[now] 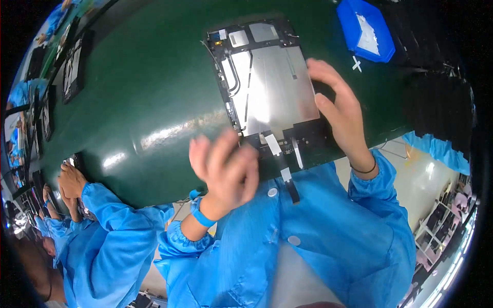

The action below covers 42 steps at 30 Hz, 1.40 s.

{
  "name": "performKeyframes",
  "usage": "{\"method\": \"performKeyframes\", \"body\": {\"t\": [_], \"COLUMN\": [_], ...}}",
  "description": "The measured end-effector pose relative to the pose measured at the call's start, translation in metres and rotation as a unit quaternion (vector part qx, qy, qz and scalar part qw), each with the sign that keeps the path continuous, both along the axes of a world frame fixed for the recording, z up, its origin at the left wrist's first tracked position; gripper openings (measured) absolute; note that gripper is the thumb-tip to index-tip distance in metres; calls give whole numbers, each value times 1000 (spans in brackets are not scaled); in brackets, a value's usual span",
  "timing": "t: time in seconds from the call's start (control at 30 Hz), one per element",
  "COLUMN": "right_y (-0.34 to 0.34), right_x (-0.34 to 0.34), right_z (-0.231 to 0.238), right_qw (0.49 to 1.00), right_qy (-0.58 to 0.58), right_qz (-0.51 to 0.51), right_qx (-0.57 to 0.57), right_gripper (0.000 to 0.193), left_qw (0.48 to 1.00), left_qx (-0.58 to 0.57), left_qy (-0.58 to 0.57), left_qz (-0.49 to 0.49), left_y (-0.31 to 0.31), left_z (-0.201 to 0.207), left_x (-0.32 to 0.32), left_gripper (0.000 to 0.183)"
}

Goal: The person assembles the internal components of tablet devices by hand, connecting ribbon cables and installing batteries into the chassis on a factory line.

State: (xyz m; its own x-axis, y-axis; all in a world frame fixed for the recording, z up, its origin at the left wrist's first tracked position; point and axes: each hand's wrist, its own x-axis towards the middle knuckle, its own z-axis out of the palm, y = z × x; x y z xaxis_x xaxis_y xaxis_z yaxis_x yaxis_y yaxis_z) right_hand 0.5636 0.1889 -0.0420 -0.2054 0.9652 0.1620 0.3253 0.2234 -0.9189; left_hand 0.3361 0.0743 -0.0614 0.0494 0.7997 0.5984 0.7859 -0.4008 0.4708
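Observation:
An opened tablet-like device (277,92) lies on the green bench, showing a large silvery metal plate and dark circuit parts along its left and far edges. A dark ribbon cable with white tabs (286,175) hangs over the bench's near edge from its lower end. My right hand (339,105) is beside the device's right edge, thumb and fingers apart; whether the tips touch it I cannot tell. My left hand (224,167) hovers by the lower left corner, slightly blurred, with loosely bent, separated fingers and nothing visible in them. A blue wrist strap (201,213) circles my left wrist.
A blue bin (365,31) with white pieces stands at the far right, a small white cross-shaped piece (356,63) near it. Dark device parts (77,66) line the left of the green mat (138,92). A co-worker's hand (72,180) handles a device at left.

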Motion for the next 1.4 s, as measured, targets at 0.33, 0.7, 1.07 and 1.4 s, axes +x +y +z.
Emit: {"method": "performKeyframes", "body": {"t": [0.33,0.7,1.07,1.4], "right_y": [-17,-1,82,7], "right_x": [-8,-26,90,3], "right_z": [12,14,25,14], "right_qw": [949,957,899,866], "right_qy": [-135,-136,-217,-292], "right_qz": [263,251,-282,295], "right_qx": [106,54,255,280], "right_gripper": [24,17,20,28], "left_qw": [950,948,980,990], "left_qx": [191,177,-95,-105], "left_qy": [199,172,-72,-56], "left_qz": [-146,-198,-161,-81], "left_y": [29,49,119,121], "left_z": [3,-5,12,-11], "left_x": [0,-19,-15,-9], "left_gripper": [18,16,17,16]}}
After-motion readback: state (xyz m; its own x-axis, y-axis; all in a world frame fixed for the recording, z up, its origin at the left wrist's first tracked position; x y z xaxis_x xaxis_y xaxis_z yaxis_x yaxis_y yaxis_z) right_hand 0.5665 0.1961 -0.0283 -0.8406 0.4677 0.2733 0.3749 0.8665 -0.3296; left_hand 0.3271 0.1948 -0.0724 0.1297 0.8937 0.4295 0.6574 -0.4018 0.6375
